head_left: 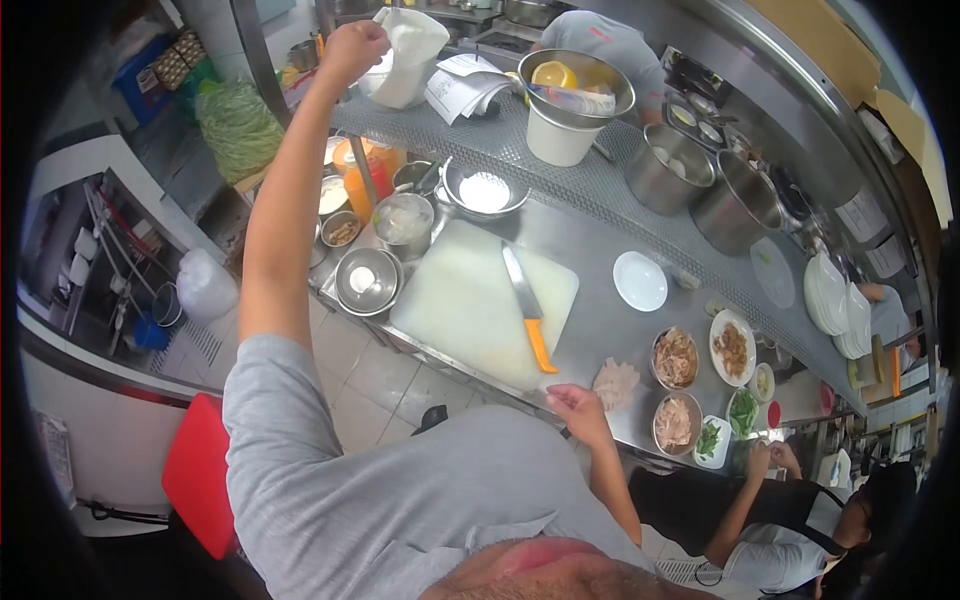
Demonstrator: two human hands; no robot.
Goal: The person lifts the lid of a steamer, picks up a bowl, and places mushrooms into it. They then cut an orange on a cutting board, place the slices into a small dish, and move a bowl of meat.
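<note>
Left hand (pixel 352 50) clenched around the white bag (pixel 405 55) on the shelf (pixel 560 180); right hand (pixel 578 408) rests loosely curled at the counter (pixel 600 250) edge (near the board (pixel 470 300)); lift the bag steadily, supporting it.

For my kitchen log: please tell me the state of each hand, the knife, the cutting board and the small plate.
left hand: raised, gripping a white container on the upper shelf
right hand: resting on the counter edge, holding nothing
knife: lying flat on cutting board
cutting board: bare apart from knife
small white plate: empty
</note>
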